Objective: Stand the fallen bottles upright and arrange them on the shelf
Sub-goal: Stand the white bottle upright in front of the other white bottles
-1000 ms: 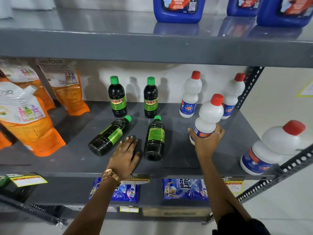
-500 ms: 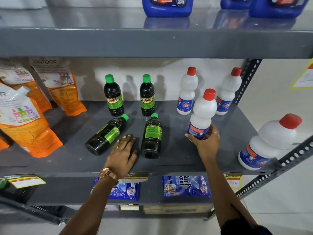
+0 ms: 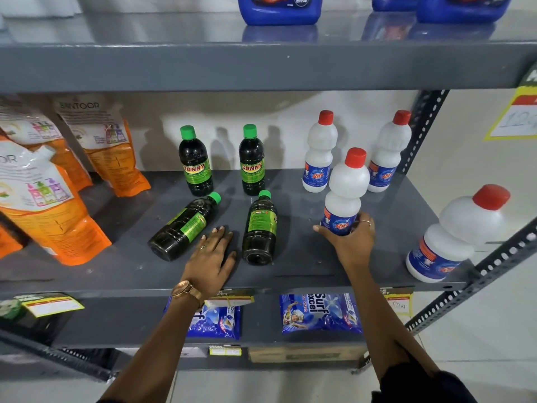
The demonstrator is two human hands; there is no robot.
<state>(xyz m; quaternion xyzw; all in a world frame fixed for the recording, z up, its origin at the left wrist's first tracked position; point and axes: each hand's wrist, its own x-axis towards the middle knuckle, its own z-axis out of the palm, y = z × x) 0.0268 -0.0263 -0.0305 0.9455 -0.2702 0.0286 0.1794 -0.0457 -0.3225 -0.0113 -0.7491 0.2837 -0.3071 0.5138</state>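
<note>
My right hand (image 3: 350,242) grips the base of a white red-capped bottle (image 3: 345,189), which stands upright on the grey shelf (image 3: 305,257) in front of two upright white bottles (image 3: 318,152) (image 3: 388,152). My left hand (image 3: 210,257) lies flat on the shelf, fingers spread, between two fallen dark green-capped bottles (image 3: 181,226) (image 3: 260,228). Two more dark bottles (image 3: 195,161) (image 3: 251,161) stand upright behind them. A larger white bottle (image 3: 453,237) leans at the shelf's right edge.
Orange refill pouches (image 3: 49,205) crowd the shelf's left end. Blue jugs (image 3: 279,8) stand on the shelf above, whose front edge overhangs. Blue detergent packets (image 3: 316,314) lie on the shelf below. A perforated metal brace (image 3: 476,274) runs along the right.
My right hand has tipped the white bottle from leaning to upright and set its base on the shelf. My left hand has stayed flat between the dark bottles.
</note>
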